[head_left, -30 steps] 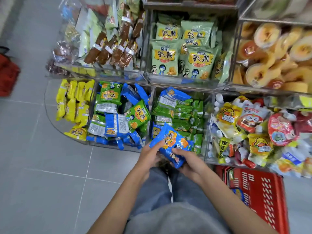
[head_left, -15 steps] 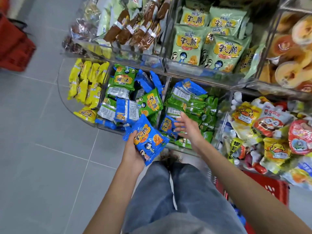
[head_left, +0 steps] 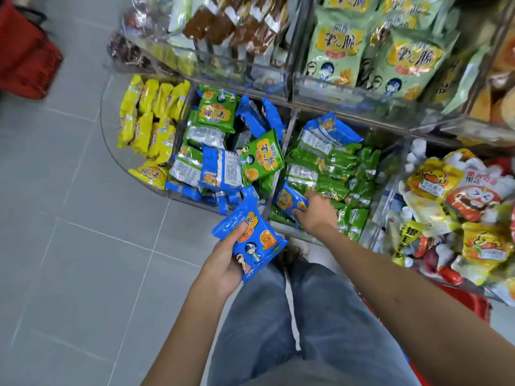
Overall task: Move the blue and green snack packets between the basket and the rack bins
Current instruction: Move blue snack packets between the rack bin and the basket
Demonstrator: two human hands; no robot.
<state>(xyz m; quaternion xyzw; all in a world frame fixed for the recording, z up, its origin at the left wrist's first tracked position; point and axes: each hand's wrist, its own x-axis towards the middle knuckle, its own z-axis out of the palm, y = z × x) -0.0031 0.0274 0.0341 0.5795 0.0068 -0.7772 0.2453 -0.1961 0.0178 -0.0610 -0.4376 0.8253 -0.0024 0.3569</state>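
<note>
The left hand (head_left: 223, 267) grips a blue packet (head_left: 252, 242) over open floor (head_left: 69, 246). The right hand (head_left: 316, 211) closes on another packet (head_left: 288, 200) at the bin's front edge (head_left: 281, 227).

Bright, even light; glare on clear bins (head_left: 348, 96); edges blurred, warped.

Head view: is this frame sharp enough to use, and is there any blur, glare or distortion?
Head view: usable; the held blue packet is sharp, the right hand and red basket at the edge smear with motion; glare on the clear bin fronts; wide-angle bending of the floor lines.
</note>
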